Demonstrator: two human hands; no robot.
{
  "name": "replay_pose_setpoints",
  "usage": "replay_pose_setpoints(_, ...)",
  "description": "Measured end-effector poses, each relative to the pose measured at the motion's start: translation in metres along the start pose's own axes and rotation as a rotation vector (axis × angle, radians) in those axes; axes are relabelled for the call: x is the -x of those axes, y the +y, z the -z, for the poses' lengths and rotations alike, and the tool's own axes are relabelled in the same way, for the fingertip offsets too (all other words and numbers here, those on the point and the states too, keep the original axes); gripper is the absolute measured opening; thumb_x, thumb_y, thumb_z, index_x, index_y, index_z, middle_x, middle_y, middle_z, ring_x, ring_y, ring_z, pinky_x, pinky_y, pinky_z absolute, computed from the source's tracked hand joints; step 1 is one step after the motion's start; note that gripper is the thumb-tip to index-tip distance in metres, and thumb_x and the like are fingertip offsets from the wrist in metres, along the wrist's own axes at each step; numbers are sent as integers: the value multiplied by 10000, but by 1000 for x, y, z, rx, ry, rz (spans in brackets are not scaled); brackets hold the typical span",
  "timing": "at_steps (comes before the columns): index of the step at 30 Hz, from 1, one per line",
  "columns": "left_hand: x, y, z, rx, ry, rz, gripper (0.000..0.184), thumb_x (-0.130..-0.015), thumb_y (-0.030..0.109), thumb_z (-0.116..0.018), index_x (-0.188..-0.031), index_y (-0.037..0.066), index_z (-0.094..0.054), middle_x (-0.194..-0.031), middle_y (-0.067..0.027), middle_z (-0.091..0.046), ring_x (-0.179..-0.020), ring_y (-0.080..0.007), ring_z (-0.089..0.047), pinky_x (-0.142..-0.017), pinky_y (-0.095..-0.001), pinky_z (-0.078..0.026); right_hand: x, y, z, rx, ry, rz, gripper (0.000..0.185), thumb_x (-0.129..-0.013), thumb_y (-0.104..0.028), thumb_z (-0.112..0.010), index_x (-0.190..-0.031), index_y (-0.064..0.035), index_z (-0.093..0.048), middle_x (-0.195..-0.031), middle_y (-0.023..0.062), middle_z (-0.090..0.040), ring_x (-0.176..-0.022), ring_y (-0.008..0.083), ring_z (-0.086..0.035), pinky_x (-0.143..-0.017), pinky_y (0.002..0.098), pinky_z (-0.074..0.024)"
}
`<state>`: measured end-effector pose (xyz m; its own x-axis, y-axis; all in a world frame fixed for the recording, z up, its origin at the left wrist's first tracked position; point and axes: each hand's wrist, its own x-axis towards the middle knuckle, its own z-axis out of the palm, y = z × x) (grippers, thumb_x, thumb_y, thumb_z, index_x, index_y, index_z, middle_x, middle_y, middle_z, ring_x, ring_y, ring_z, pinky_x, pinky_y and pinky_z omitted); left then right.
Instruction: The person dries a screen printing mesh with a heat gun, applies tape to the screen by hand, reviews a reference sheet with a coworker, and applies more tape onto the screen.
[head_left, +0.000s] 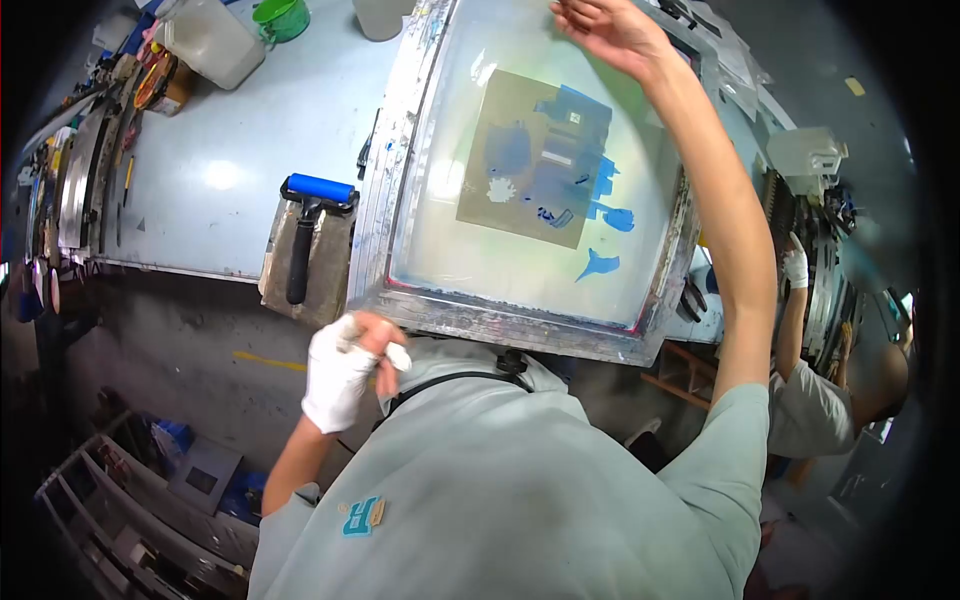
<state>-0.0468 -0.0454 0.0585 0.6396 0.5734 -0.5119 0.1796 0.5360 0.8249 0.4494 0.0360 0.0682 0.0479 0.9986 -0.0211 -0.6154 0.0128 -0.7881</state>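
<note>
My left hand (352,362), in a white glove that leaves some fingers bare, is beside the lower left corner of a framed screen (505,322). Its fingers are curled and slightly blurred, with a small white bit at the tips that I cannot identify. Bare and loosely bent, my right hand (615,35) is over the screen's far part at the top edge of view, its fingers apart with nothing visible in them. The screen mesh has a brownish rectangle (480,195) with blue patches and a pale blotch.
Left of the frame, a blue roller (320,190) with a black handle lies on a stained plate (279,250). A plastic jug (212,42) and green cup (281,18) stand at the back left. At right, a co-worker's gloved hand (795,265) is near some racks.
</note>
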Motion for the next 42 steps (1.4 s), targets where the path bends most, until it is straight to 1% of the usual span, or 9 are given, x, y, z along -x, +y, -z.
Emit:
replay_pose_setpoints(4,-13,-13,-24,114,-43,209,322,-998,258,-591,-996,-60,-640,-706,-140,-675,-470,-147,-603,-412,-219,-420,-33,18,-19,720,317,82,91,-892,-157,-690,-910,-68,-682,-863,33,-656,-805,127,-604,-760,289,-488)
replay_pose_setpoints(6,-18,-8,-27,78,-47,237,336,-998,268,-593,-1008,-62,-653,-681,-142,-675,-464,-150,-609,-406,-219,-417,-80,38,45,1484,211,827,95,-856,-154,-717,-861,-61,-702,-819,30,-668,-740,136,-610,-707,302,-497)
replay_pose_setpoints(10,-20,-6,-27,33,-76,233,352,-989,280,-610,-1010,-66,-670,-640,-134,-677,-446,-151,-613,-390,-218,-405,-53,26,-22,1103,387,282,121,-819,-177,-752,-826,-66,-702,-825,29,-664,-762,150,-594,-731,309,-477)
replay_pose_setpoints(14,-24,-7,-28,3,-75,212,354,-993,273,-605,-1008,-72,-680,-616,-123,-669,-451,-144,-610,-400,-214,-400,-65,36,5,1428,381,685,130,-775,-164,-765,-814,-62,-694,-759,29,-657,-761,155,-599,-706,302,-465)
replay_pose_setpoints(16,-24,-9,-28,-16,-65,198,351,-993,263,-608,-1013,-78,-688,-597,-116,-662,-444,-137,-596,-412,-215,-397,-65,34,8,1750,256,1308,101,-768,-131,-756,-804,-68,-685,-737,17,-619,-749,138,-585,-690,294,-458)
replay_pose_setpoints(17,-25,-8,-28,-5,-65,203,345,-991,258,-611,-1011,-78,-689,-594,-115,-661,-441,-136,-591,-412,-216,-395,-62,37,8,1374,370,508,75,-802,-116,-735,-790,-75,-673,-746,3,-601,-751,119,-565,-687,277,-447)
replay_pose_setpoints(20,-25,-8,-27,10,-56,222,332,-988,246,-617,-1006,-78,-690,-584,-111,-657,-434,-134,-583,-410,-218,-392,-31,24,-57,1117,472,176,55,-842,-108,-712,-816,-70,-682,-725,-13,-606,-705,89,-557,-650,253,-442)
replay_pose_setpoints(28,-26,-2,-30,-7,-45,258,314,-983,231,-627,-972,-75,-697,-524,-83,-614,-399,-120,-537,-393,-229,-364,-48,37,-17,1378,433,519,97,-798,-128,-743,-844,-45,-719,-719,5,-665,-669,91,-594,-629,250,-473)
replay_pose_setpoints(42,-27,0,-30,-35,-35,289,326,-979,254,-638,-995,-66,-695,-531,-65,-619,-418,-104,-557,-403,-211,-359,-46,36,-16,1305,393,467,108,-817,-127,-747,-844,-38,-693,-746,19,-666,-701,103,-610,-664,264,-489)
